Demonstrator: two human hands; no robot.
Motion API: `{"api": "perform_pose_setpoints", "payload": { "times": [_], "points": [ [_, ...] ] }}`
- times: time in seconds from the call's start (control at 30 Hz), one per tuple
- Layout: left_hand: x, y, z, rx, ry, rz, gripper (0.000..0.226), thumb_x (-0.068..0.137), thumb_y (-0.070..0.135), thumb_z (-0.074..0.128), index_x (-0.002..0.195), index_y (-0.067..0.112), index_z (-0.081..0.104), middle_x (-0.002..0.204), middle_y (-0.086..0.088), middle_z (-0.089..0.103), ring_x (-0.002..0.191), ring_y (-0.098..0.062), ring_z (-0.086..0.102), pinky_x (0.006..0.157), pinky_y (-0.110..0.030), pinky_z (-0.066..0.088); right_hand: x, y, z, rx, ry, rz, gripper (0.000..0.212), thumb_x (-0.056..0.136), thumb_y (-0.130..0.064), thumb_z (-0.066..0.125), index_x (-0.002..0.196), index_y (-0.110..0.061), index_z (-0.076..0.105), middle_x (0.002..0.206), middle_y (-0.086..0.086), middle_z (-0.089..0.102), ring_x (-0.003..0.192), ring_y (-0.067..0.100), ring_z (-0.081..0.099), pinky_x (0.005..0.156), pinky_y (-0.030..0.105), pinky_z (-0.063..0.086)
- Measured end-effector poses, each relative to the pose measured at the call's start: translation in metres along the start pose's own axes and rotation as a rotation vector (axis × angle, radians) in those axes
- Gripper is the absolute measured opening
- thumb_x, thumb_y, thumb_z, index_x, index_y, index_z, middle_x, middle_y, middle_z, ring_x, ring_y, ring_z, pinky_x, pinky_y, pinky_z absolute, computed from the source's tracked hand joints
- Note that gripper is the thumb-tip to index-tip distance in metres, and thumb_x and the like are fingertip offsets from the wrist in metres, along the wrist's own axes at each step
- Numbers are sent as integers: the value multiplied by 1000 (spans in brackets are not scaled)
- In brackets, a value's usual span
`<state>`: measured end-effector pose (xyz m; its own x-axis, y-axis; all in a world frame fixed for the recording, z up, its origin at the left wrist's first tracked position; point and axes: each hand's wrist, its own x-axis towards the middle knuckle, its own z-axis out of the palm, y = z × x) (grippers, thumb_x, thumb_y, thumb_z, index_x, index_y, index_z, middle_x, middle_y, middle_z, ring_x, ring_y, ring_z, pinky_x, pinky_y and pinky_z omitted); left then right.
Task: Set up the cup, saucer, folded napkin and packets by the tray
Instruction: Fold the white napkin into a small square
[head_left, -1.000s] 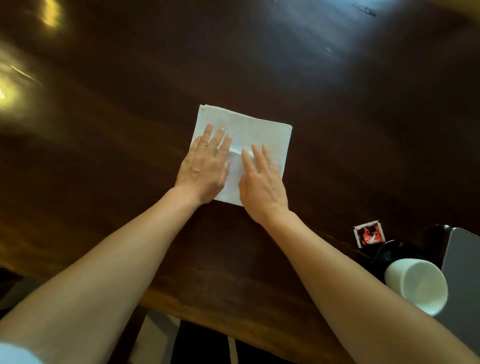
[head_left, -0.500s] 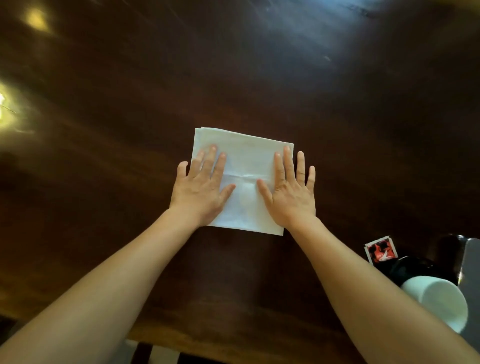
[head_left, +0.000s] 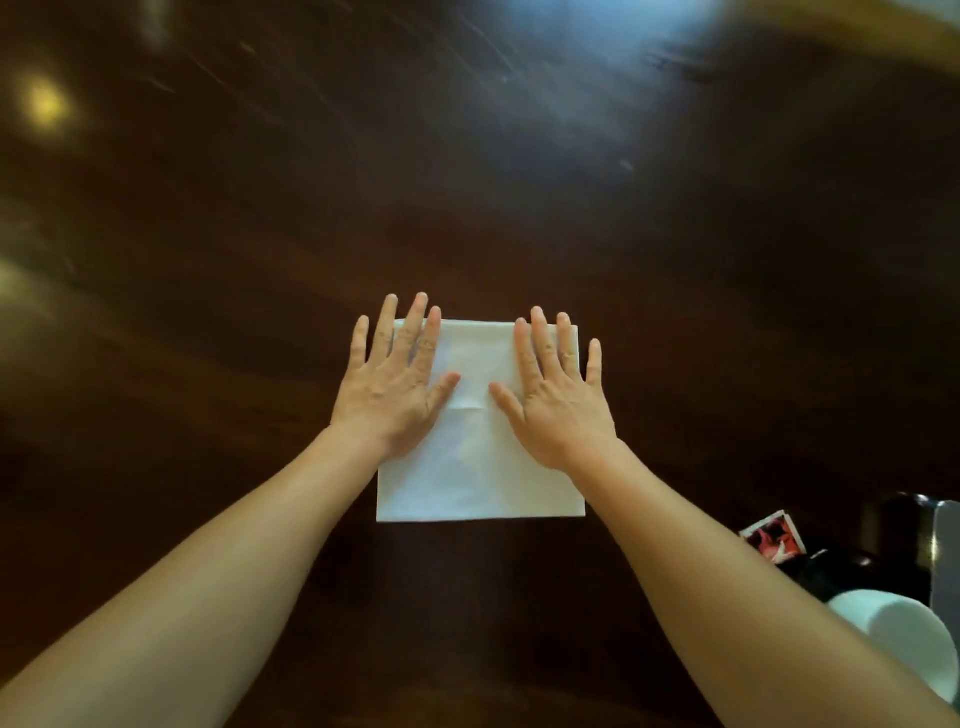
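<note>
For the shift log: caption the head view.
Left hand and right hand press flat on white napkin, dark table; cup nearby.

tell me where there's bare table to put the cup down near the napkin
The table is bare beyond the far edge of the napkin and left of the left hand. A narrower bare strip lies between the napkin and the red packet. Crowded: the near right corner, holding the packet, white cup and grey tray edge.

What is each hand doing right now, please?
Left hand: open, flat on the napkin.
Right hand: open, flat on the napkin too.
</note>
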<state>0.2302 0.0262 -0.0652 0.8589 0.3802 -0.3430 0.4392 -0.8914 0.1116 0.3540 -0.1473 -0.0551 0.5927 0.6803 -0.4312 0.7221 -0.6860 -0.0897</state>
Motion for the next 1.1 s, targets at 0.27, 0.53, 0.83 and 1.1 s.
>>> {"api": "perform_pose_setpoints", "payload": {
  "times": [0.27, 0.53, 0.83, 1.1],
  "points": [
    [14, 4, -57, -48, -26, 2, 60, 94, 32, 58, 149, 21, 37, 147, -6, 38, 130, -31, 37, 106, -48, 31, 18, 4, -55, 3, 73, 103, 52, 97, -23, 56, 146, -22, 40, 141, 8, 44, 124, 32, 41, 100, 48, 34],
    [25, 15, -73, -49, -111, -82, 24, 82, 16, 59, 107, 18, 59, 115, -7, 48, 111, -29, 46, 92, -41, 41, 23, 4, -77, 79, -89, 152, 52, 86, 7, 55, 132, -9, 38, 119, 18, 46, 109, 38, 50, 80, 43, 46],
    [-17, 14, -87, -266, 133, -51, 25, 82, 3, 57, 102, 19, 59, 99, -3, 59, 93, -28, 57, 71, -40, 51, -19, 31, -89, 253, 136, 68, 29, 93, -5, 56, 117, -19, 65, 111, 6, 56, 105, 29, 54, 84, 45, 54],
    [-87, 34, -76, -144, 226, -9, 23, 79, 0, 62, 91, 20, 61, 86, 1, 53, 86, -23, 53, 62, -35, 48, -94, 31, -83, 156, 243, -92, 27, 99, -11, 52, 116, -20, 71, 112, 4, 61, 104, 25, 52, 76, 39, 52]
  ]
}}
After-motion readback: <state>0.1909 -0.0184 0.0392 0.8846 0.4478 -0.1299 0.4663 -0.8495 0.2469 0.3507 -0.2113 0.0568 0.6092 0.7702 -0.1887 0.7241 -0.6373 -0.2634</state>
